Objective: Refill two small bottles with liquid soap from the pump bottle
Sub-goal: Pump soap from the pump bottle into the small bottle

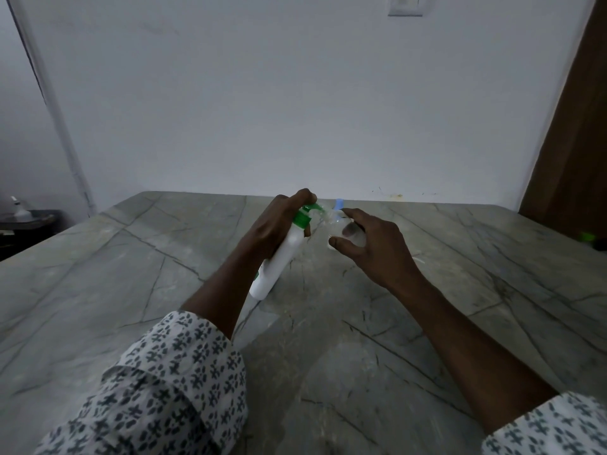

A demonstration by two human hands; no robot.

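Note:
My left hand (pixel 279 221) grips a white pump bottle (pixel 279 261) with a green pump head (pixel 307 213), tilted with its base down toward me and its fingers curled over the pump top. The green spout points right at the mouth of a small clear bottle (pixel 341 228). My right hand (pixel 374 244) holds that small bottle from the right, thumb and fingers curled round it. Just behind stands a second small bottle with a light blue cap (pixel 339 202), mostly hidden by the first.
All of this is above a grey veined stone table (pixel 131 290) set against a white wall. A green object (pixel 588 238) lies at the table's far right edge. A dark stand with a white bottle (pixel 19 211) is off to the left.

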